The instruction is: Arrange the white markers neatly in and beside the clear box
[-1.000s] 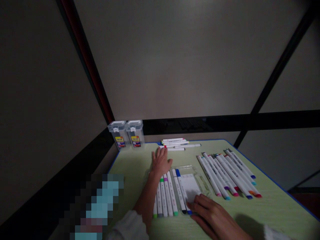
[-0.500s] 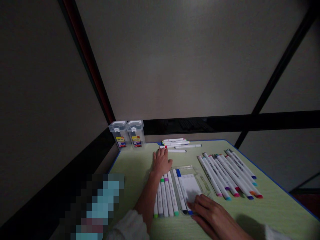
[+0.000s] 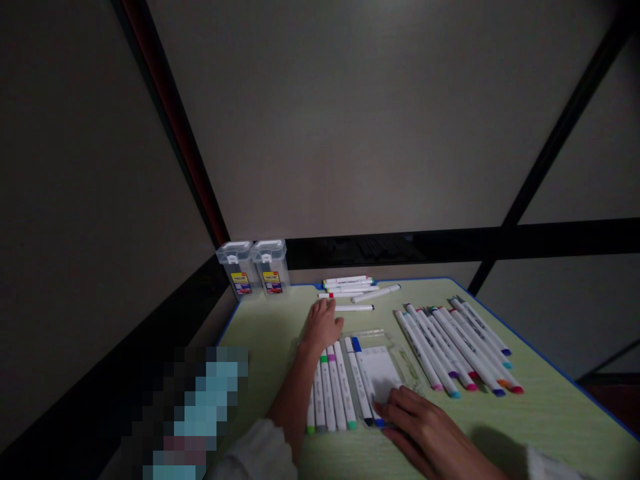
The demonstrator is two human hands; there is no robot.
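My left hand reaches to the far part of the table, its fingers stretched over the left end of a white marker with a black end; the thumb stands apart. My right hand bends round the near right corner of a clear plastic case, fingertips beside the blue-capped marker. In the case, a black-ended marker lies left of the blue one, with a white card to their right. Several white markers with coloured ends lie side by side left of it, partly behind my left forearm.
Many loose white markers lie in a slanted group on the right of the green table. A smaller pile of markers is at the back edge, with a loose marker beside it. Two clear lidded boxes stand at the back left.
The black-ended marker under my left fingers has come slightly nearer. The loose marker behind it has turned, its left end now nearer. My right hand has stayed at the case.
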